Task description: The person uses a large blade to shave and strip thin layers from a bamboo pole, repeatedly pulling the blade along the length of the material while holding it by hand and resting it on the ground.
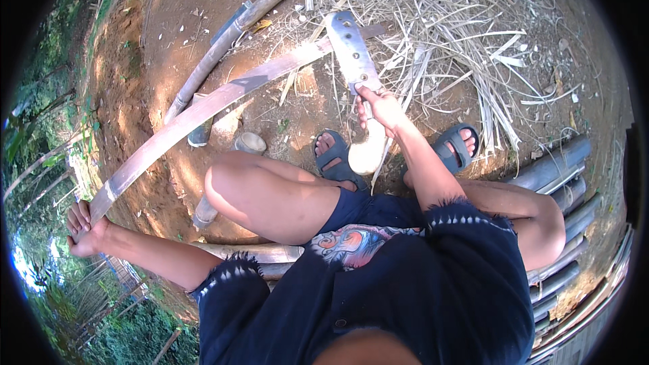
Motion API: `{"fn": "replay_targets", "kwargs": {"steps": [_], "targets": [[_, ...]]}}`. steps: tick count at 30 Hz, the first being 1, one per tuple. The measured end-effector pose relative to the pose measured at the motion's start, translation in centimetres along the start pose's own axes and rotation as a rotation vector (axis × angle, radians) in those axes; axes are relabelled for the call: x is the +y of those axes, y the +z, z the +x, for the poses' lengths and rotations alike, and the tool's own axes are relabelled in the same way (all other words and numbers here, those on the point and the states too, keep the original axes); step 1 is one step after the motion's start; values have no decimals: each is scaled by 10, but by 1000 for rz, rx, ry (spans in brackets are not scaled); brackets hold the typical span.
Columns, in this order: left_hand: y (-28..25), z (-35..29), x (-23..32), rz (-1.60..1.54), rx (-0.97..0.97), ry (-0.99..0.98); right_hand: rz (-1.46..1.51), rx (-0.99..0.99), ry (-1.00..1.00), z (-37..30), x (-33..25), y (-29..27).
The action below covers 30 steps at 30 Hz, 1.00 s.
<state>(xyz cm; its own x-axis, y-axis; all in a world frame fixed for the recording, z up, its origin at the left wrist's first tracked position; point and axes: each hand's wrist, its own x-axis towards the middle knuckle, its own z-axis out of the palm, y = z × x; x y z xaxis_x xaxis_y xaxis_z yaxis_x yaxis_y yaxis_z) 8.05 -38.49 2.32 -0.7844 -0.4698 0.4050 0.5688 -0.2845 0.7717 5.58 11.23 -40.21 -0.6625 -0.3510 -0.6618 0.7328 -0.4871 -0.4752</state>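
At the far left my left hand (pixel 88 231) is closed around the near end of a long, flat bamboo strip (pixel 203 113). The strip slants away to the upper middle. My right hand (pixel 380 109) grips a big knife with a curved pale handle (pixel 367 152) and a broad metal blade (pixel 353 54) with several holes in it. That blade points away from me and lies across the strip toward its far end. Whether its edge is cutting into the strip cannot be made out. The strip's far tip shows just right of the blade.
Pale bamboo shavings (pixel 453 34) cover the ground at upper right. A bamboo pole (pixel 233 44) lies beyond the strip. A short cut bamboo piece (pixel 250 142) stands near my left knee. I sit on a seat of bamboo poles (pixel 568 196). My sandalled feet are below the knife.
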Motion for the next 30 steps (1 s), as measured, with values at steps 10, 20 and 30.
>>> {"fn": "replay_targets", "kwargs": {"steps": [10,20,30], "targets": [[4,-14,-14,-202,-374,61,-104,-91,64,-11,-29,0],[10,-4,-10,-191,-421,81,-25,-96,59,-18,-6,-16],[33,-10,-14,-61,-308,132,-386,-370,-85,-52,-19,84]]}}
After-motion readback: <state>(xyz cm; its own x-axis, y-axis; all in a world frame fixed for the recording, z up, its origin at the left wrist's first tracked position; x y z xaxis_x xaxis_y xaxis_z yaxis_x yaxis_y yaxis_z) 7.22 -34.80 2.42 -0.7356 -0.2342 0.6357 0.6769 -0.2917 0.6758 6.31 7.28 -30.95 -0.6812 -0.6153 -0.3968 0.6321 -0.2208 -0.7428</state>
